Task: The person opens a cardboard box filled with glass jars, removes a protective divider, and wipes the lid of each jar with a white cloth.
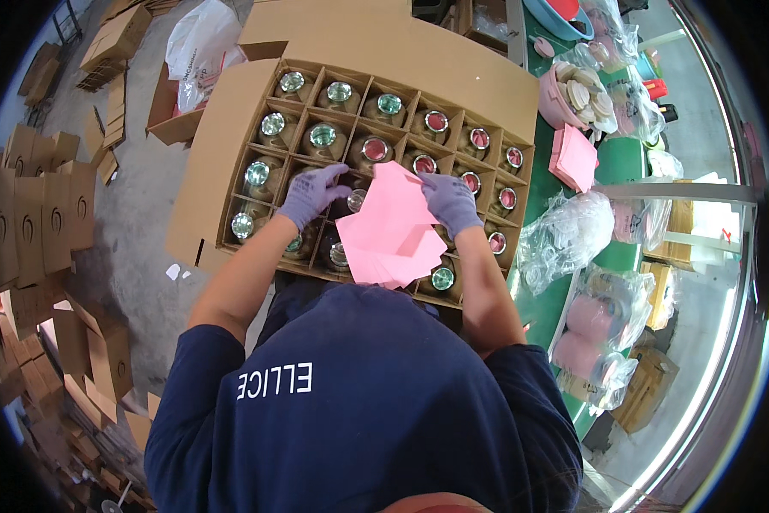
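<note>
An open carton [230, 128] with cardboard dividers stands before me, a glass bottle in most of the visible cells. Some bottle mouths look clear or greenish, like this bottle [323, 135]; others show pink inside, like this one [375, 149]. Loose pink sheets [391, 237] lie fanned over the near cells and hide what is under them. My gloved right hand [450, 202] pinches the corner of the uppermost pink sheet [397, 186]. Over the dividers to its left, my gloved left hand [314, 193] has thumb and fingers apart, nothing visible between them.
Along the right runs a green worktable [615, 154] with a pink stack [573, 158], a pink basket [559, 102] of pale discs and plastic-wrapped goods [592, 333]. Cardboard boxes [44, 205] stand at the left. An open box [169, 106] with a white bag lies beyond the carton's left flap.
</note>
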Demonstrator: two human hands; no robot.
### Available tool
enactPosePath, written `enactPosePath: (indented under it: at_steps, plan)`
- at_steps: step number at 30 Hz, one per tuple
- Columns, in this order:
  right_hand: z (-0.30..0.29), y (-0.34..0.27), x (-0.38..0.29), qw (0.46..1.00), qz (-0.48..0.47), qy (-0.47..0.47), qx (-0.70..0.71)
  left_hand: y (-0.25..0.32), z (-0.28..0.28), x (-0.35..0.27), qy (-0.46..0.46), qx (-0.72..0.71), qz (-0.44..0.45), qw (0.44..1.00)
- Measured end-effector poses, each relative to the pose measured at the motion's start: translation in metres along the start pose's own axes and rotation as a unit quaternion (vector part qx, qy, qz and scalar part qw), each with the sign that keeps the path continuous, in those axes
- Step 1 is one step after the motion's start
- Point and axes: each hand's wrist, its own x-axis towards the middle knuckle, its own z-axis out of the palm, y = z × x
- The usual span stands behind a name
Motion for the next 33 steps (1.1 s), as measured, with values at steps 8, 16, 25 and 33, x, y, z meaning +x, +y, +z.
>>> enactPosePath:
  at_steps: [8,16,25,33]
  plan:
    - [-0.04,-0.03,-0.049,0.779,-0.004,-0.028,0.626,0.052,-0.035,-0.012,-0.06,-0.57,0.003,0.82]
    - [-0.047,-0.03,-0.03,0.849,-0.235,-0.008,0.472,0.111,-0.053,-0.019,-0.227,-0.582,-0.112,0.773]
    - [-0.062,-0.007,-0.015,0.716,0.011,-0.135,0.685,0.085,-0.041,-0.018,-0.033,-0.398,-0.06,0.915]
    - [-0.024,-0.02,0.03,0.808,0.067,0.022,0.585,0.026,-0.001,-0.019,0.259,-0.336,-0.087,0.901]
